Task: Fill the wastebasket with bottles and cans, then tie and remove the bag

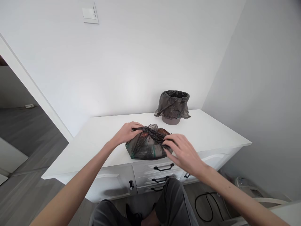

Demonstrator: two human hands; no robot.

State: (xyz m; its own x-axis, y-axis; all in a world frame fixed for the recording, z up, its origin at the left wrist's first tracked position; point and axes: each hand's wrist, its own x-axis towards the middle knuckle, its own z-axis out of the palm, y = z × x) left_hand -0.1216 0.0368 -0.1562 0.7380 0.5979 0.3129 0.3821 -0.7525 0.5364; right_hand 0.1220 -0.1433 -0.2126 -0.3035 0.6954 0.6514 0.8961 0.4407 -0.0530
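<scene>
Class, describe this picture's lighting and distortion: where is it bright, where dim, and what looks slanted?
Head view: a soft glow brightens the back wall; head view: the side wall falls into grey; head view: the door frame slants, probably from a wide, tilted lens; head view: the black bag reads dark.

Bag [144,150] on cabinet top [211,135]; bin [171,121] behind it, rightward, near wall [131,62].
</scene>
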